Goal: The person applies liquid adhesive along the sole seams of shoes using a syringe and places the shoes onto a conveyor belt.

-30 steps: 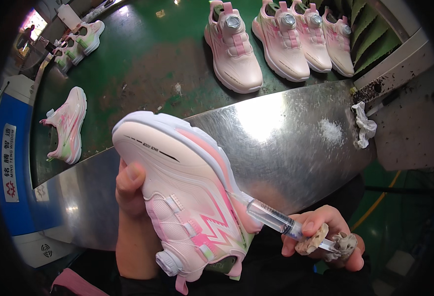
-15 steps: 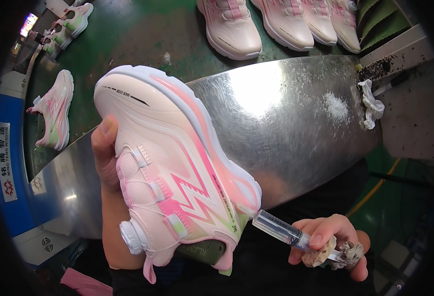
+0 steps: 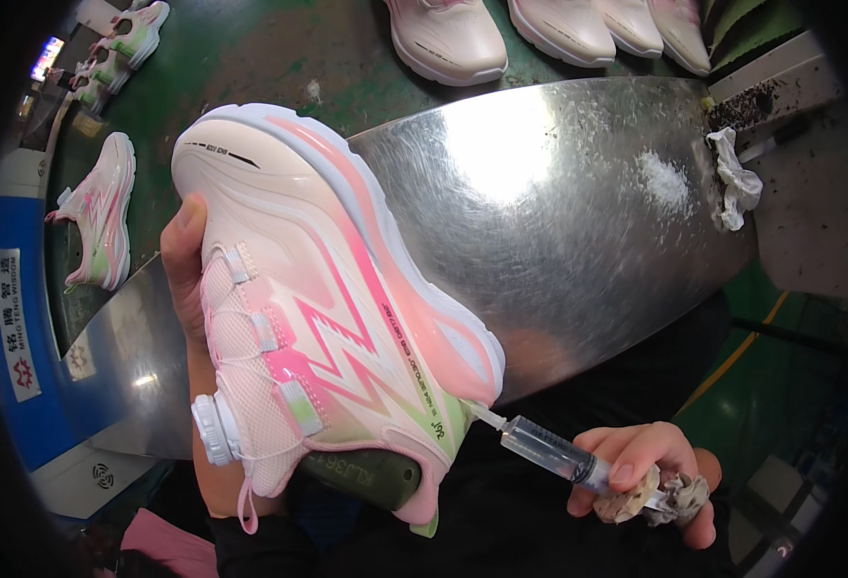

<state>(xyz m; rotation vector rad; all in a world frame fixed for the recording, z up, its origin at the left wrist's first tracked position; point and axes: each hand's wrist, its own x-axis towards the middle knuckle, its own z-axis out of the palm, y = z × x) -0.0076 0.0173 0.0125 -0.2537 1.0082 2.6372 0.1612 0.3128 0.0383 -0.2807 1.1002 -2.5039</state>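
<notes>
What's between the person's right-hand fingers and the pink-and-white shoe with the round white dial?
In the head view, a clear, slim syringe bridges the stretch from the right-hand fingers toward the shoe, its narrow tip at the heel end.

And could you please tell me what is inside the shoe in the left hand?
A dark green insert shows inside the shoe, at the ankle end; whatever lies deeper toward the toe is covered and cannot be seen.

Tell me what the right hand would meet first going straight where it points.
The heel of the shoe in the left hand. The nozzle of the syringe in the right hand seems at its green edge, but depth leaves contact unclear.
</notes>
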